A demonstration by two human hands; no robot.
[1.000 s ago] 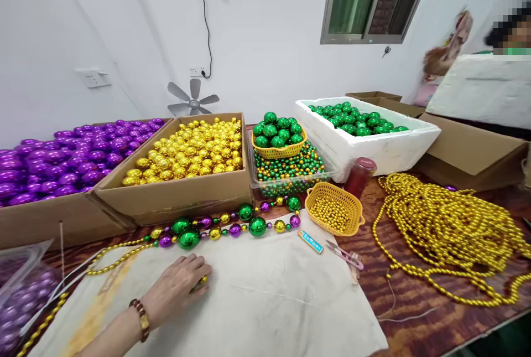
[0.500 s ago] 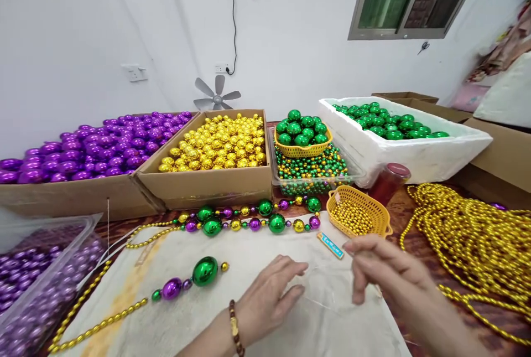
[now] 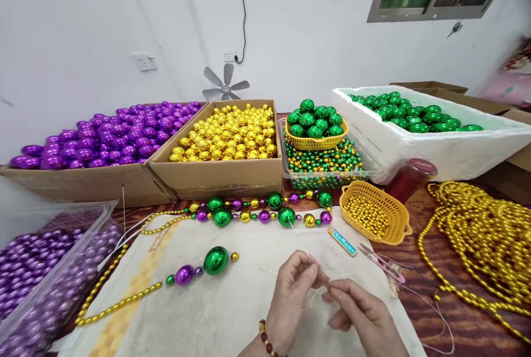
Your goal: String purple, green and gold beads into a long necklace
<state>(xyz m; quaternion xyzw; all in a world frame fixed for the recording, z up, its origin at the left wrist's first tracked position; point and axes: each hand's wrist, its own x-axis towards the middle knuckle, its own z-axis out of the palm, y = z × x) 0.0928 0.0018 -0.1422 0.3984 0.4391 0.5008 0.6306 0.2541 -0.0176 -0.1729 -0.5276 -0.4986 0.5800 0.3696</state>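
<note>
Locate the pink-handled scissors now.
In the head view, the pink-handled scissors lie right of centre, beyond the right hand, just right of the blue strip and below the basket of gold beads.

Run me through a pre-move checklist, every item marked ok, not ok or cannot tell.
1. Left hand pinching the thread: ok.
2. Right hand at the left fingertips: ok.
3. Thread knotted between the fingers: cannot tell, too fine.
4. Large green bead nearest the hands lying apart from them: ok.
5. Small gold beads inside the front yellow basket: ok.
6. Pink-handled scissors in hand: not ok, lying at the cloth's right edge.
</note>
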